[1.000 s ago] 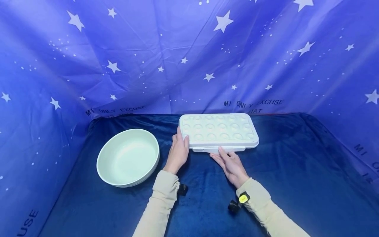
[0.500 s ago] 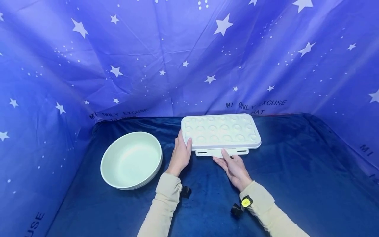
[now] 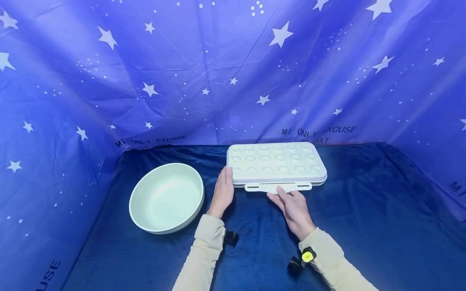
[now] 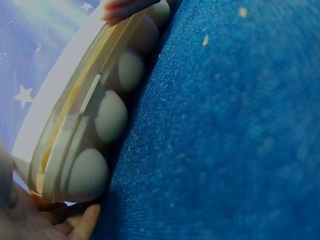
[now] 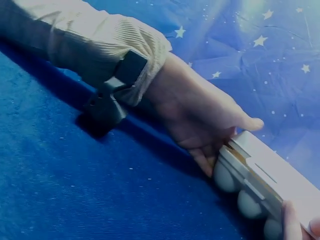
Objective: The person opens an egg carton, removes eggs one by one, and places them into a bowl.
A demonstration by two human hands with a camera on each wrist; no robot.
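Note:
A white plastic egg box (image 3: 278,163) with round bumps on its lid lies at the back of the table. Egg-shaped cups (image 4: 111,119) bulge from its lower tray in the left wrist view. My left hand (image 3: 223,192) grips the box's left end, its fingers bent around the tray's underside and its thumb beside the lid. The front latch flap (image 3: 263,187) stands out from the box. My right hand (image 3: 294,208) pinches that flap near its middle, thumb on top and fingers beneath. What the box holds is hidden by the lid.
To the left of the box stands a large pale green bowl (image 3: 165,198). Dark blue velvety cloth (image 3: 262,250) covers the table. A blue star-printed curtain (image 3: 247,60) rises along the back and sides.
The latch flap has swung outward from the box's front under my right hand. My left thumb has moved off the lid's corner to its side. The whole view has shifted slightly.

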